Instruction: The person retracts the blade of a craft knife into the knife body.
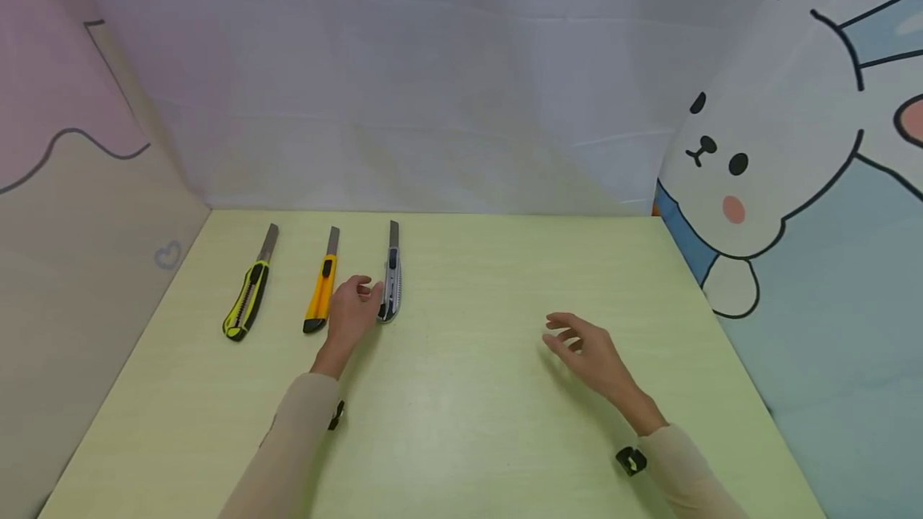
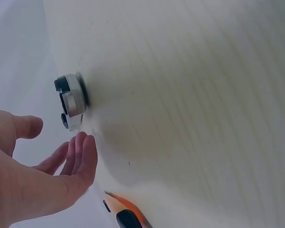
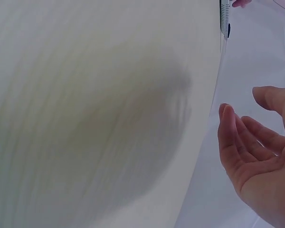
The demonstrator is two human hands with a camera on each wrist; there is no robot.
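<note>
Silver utility knife (image 1: 390,279) lying near-to-far, blade far; left hand (image 1: 351,310) relaxed just beside it, empty; orange knife (image 1: 320,288) left; right hand (image 1: 587,351) loose, empty.

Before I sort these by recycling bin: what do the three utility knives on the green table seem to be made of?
The yellow-and-black utility knife looks like matte plastic with rubbery black grips. The orange utility knife looks like smooth plastic with a black slider. The silver utility knife, nearest the left hand, seems to be metal, judging by its grey sheen. All three blades look like dull steel.
</note>
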